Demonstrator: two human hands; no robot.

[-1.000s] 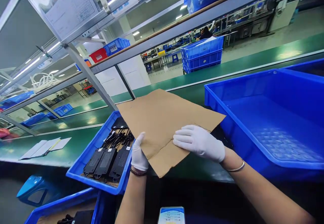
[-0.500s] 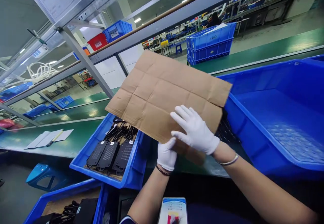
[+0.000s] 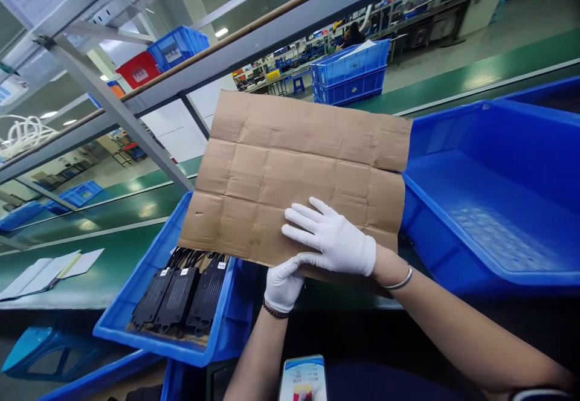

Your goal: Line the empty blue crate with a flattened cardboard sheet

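Mid-frame, the left hand (image 3: pixel 284 283) is gripping the cardboard (image 3: pixel 294 165); the right hand (image 3: pixel 334 241) is lying outspread across it.

Head view, forward-down over hands (image 3: pixel 333 241)

So on our left we've got an open notebook (image 3: pixel 45 276) on the green bench, with something thin and yellowish lying across the pages. Below that there's a turquoise plastic stool (image 3: pixel 27 349), partly cut off. Up by the rail we have a red bin (image 3: pixel 129 75) right beside a smaller-looking blue bin (image 3: pixel 193 38), plus a messy coil of white tubing (image 3: pixel 22 135) further left. Further back we can see stacked blue crates (image 3: pixel 348 91), paper on top, and a person (image 3: pixel 352 35) behind.
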